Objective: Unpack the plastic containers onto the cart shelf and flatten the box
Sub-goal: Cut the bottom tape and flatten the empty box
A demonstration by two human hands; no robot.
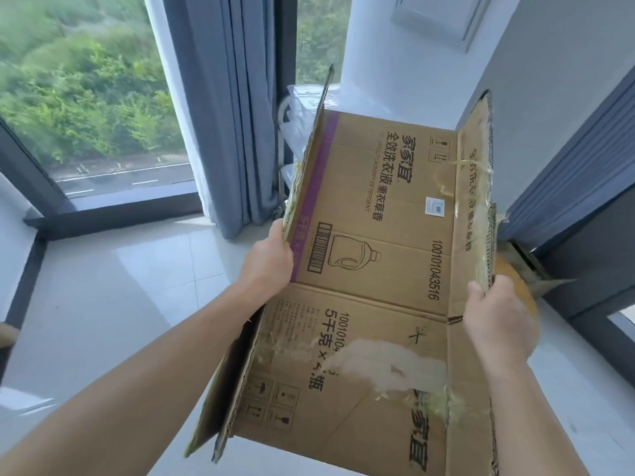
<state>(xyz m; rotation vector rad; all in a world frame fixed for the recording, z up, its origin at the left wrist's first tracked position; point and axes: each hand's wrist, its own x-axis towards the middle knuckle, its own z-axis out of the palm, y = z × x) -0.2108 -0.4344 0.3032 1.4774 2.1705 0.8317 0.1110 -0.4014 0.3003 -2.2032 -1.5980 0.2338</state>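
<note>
Now box (374, 214) spans between both gripping hands.

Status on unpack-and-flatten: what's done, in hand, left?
Done: the box is empty and opened out; clear plastic items sit behind it. In hand: left hand and right hand grip its opposite side edges. Left: both side panels stand up, so it isn't flat yet.

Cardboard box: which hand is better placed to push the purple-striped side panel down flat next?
Left, probably. The left hand grips the edge of the purple-striped panel of the cardboard box, while the right hand holds the taped flap on the opposite side.
</note>
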